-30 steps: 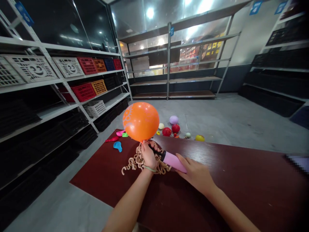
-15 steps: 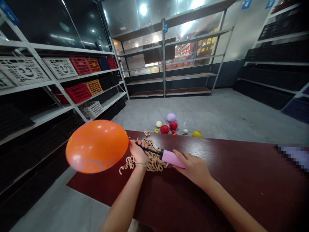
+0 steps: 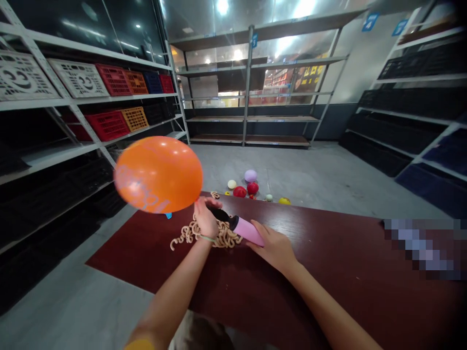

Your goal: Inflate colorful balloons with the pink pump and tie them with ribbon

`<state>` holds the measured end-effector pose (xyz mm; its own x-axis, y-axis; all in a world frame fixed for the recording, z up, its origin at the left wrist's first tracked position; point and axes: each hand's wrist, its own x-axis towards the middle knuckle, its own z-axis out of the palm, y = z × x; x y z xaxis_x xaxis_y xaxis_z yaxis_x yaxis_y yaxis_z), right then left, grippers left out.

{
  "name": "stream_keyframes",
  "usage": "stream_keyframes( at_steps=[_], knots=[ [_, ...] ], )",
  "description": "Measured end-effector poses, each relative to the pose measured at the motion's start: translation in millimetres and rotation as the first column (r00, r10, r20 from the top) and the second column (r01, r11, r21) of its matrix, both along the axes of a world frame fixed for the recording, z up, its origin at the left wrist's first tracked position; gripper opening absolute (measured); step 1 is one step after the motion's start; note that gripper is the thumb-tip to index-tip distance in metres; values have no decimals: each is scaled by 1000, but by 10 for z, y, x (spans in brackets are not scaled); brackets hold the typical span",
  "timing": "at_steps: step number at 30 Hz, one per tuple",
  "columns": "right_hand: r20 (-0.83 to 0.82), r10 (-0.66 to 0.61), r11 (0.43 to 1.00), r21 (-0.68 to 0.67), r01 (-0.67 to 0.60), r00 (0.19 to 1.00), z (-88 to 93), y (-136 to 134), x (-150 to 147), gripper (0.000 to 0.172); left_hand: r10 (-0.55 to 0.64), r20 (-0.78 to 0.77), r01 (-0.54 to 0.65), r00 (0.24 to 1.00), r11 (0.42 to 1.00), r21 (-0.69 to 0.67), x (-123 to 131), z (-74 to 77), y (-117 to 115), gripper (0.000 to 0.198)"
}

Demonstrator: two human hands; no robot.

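A large inflated orange balloon (image 3: 160,175) with blurred printing floats at the left, its neck by the thumb side of my left hand (image 3: 206,221). That hand is closed around the balloon's neck and the black end of a hand balloon pump (image 3: 248,231); the exact grip is partly hidden. My right hand (image 3: 273,248) wraps round the pump's pink barrel from the right. Beneath the left hand and pump, a pile of tan, uninflated long balloons (image 3: 226,237) lies on the dark red table (image 3: 251,277).
Several small balloons, among them a purple one (image 3: 250,176) and a red one (image 3: 240,192), lie on the floor beyond the table. Shelves with crates (image 3: 113,79) stand at the left. A metal rack (image 3: 248,87) stands at the back. A pixelated patch covers the table's right side.
The balloon has swung up and slightly right. The black section between my hands looks shorter, the pump's barrel now closer to my left hand. The camera view has shifted a little.
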<state>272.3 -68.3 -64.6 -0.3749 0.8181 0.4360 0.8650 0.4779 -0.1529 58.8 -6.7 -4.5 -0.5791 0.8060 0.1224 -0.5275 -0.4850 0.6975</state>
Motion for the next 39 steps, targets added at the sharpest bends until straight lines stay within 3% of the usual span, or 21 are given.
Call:
stream_keyframes(
  at_steps=[5,9,14,17,19,20,23,25,34,39],
  knots=[
    [19,-130,989,66,129,991,-9,76,164,57,42,18,-42,999,999,21,-445,167,97,29],
    [108,-108,989,115,96,988,-19,144,126,52,-8,-75,11,997,999,30,-605,57,123,29],
    [114,-28,990,144,12,993,-38,130,12,48,8,-284,-23,959,999,-48,-579,-116,126,30],
    [83,-27,982,188,11,996,-41,130,7,51,-81,-404,37,911,993,-116,-542,-173,96,36],
    [62,-19,976,217,6,998,-45,140,17,52,-156,-540,69,827,982,-178,-518,-212,60,41],
    [54,-11,974,227,-2,998,-49,145,23,51,-190,-633,77,751,976,-203,-505,-234,40,45],
    [30,17,967,255,-24,999,-62,161,38,46,-270,-861,97,431,963,-253,-463,-296,-24,55],
    [6,43,962,270,-43,999,-68,168,50,42,-303,-911,108,281,953,-283,-438,-331,-57,55],
    [-91,107,954,290,-76,990,-72,179,70,30,-299,-949,61,103,954,-294,-408,-357,-114,44],
    [-111,90,930,366,-44,990,-61,146,71,26,-281,-956,-61,-89,959,-276,-407,-293,-123,41]
  ],
)
